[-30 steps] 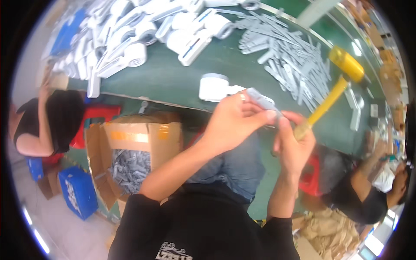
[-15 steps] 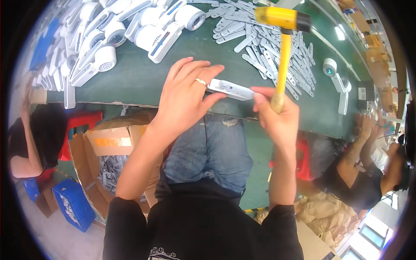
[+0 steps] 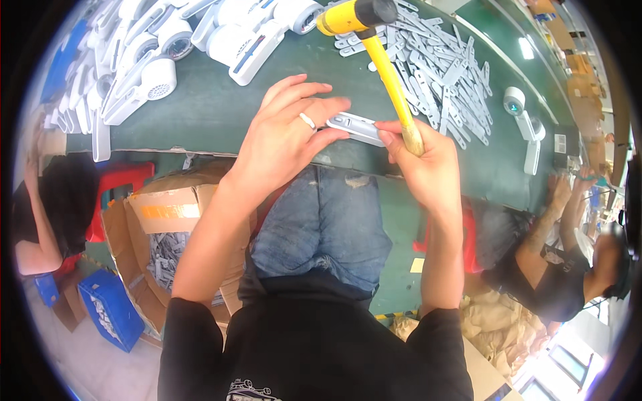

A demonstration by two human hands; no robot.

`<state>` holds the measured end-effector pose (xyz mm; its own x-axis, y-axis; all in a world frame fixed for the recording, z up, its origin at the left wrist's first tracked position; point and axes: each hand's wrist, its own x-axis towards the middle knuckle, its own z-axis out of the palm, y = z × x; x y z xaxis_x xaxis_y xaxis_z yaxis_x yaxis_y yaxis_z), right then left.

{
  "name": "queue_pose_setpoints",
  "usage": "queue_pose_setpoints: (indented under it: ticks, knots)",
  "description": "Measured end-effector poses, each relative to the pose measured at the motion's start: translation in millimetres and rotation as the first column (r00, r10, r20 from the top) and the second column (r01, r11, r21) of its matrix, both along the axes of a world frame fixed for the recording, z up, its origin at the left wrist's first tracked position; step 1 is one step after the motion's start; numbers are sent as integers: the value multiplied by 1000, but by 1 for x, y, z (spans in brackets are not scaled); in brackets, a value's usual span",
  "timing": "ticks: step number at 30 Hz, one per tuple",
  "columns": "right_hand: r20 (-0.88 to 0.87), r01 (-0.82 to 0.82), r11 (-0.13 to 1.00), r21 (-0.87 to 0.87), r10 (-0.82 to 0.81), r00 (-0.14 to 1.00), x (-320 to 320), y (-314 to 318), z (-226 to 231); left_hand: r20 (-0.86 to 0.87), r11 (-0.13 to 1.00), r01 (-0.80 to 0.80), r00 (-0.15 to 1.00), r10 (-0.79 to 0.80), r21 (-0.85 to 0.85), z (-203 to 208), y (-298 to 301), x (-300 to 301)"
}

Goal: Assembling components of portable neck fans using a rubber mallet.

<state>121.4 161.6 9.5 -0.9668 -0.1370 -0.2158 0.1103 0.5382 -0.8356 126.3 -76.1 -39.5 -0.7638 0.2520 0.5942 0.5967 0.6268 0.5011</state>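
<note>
Over the near edge of the green table, I hold a slim white plastic part with a long grey face turned up. My left hand pinches its left end between thumb and fingers, a ring on one finger. The thumb and fingertips of my right hand grip the other end. Also in my right hand is a hammer with a yellow handle, its yellow and black head raised over the far table. Behind it lies a heap of grey plastic strips.
White handheld fans are piled at the far left. Another fan lies at right. An open carton of grey pieces stands below the table, near a blue bin. People sit on both sides.
The hammer head has swung left and upward in view, tilting the handle. The white part has turned to show more of its grey face; both hands still hold it.
</note>
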Motion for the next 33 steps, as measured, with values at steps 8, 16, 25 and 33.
queue_pose_setpoints:
  ticks: [8,16,25,33]
  knots:
    - [166,24,1000,13,-25,986,-9,-4,20,-13,996,69,997,-69,-59,4,0,-4]
    - [146,63,991,-120,-45,988,-4,-3,12,23,1000,-12,1000,12,2,0,-2,3]
    - [38,199,948,-250,-196,980,4,-4,3,178,999,-23,984,16,38,0,4,2]
    - [-54,310,848,-430,-367,929,7,19,10,187,999,48,981,-49,7,12,-4,2]
